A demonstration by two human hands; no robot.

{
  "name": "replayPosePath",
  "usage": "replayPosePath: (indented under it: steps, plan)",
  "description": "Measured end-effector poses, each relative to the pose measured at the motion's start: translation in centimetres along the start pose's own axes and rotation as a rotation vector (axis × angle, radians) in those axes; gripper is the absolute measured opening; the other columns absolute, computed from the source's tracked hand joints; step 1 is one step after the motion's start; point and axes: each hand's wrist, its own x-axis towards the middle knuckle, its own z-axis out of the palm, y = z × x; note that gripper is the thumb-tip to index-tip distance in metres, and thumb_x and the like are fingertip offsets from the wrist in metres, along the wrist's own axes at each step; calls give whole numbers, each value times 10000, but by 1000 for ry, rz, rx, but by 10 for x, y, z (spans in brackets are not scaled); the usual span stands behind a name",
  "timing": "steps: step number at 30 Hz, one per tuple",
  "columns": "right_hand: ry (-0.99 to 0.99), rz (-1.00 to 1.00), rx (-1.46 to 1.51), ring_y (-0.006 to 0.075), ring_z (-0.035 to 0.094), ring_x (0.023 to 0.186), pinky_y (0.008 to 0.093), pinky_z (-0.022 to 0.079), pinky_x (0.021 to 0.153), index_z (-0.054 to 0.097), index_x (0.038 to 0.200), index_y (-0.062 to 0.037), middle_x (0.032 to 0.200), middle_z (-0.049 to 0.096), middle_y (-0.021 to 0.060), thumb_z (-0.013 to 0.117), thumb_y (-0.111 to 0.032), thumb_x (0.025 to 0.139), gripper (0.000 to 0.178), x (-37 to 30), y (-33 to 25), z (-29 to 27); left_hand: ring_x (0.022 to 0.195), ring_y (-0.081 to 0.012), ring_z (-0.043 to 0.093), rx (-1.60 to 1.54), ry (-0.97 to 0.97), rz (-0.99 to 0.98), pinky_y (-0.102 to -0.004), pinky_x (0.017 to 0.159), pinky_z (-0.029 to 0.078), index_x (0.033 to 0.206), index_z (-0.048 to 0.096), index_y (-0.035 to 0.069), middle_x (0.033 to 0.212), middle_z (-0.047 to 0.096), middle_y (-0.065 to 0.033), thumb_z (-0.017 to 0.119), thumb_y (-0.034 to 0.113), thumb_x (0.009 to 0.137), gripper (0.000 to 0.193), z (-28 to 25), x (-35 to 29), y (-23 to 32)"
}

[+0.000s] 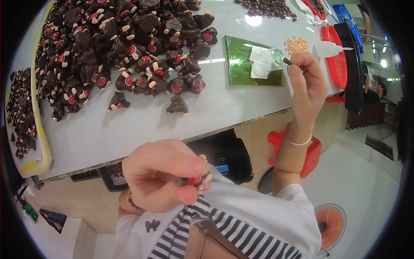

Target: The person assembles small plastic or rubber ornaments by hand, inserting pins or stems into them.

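Observation:
Close to my chest, my left hand [166, 175] pinches a small dark-brown figure [195, 180] with a red patch and beige nubs; the fingers cover much of it. My right hand [309, 80] is raised over the table's right side, with a small dark-brown piece [287, 61] between thumb and index finger. That piece is beside a small clear round dish [277, 56], and I cannot tell whether they touch. The dish is at the edge of white folded paper [260, 64] on a green glossy board [241, 69].
A large heap of similar brown figures [142, 43] covers the table's left. Beyond the board lie small beige pieces [296, 44] and a pile of dark pieces [271, 8]. A white squeeze bottle [326, 49] lies by a red tray [334, 60]. A red stool [308, 155] stands below.

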Motion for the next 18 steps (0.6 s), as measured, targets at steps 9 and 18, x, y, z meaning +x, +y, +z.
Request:
replayPosePath:
  steps: [9,18]
  plan:
    - [-23,-43,-51,57,462,708,172,391,635,528,894,33,820,523,9,553,24,832,67,0,2,-1,655,-177,617,-153,101,-141,-270,620,517,1009,509,-120,823,595,-174,725,44,744,379,2,-2,1]
    - [-1,-231,-57,104,475,704,209,402,640,533,877,27,822,528,33,552,90,764,130,-5,-10,3,643,-98,579,53,133,-357,-229,630,498,1105,510,-97,749,600,-75,792,130,650,581,8,6,9]
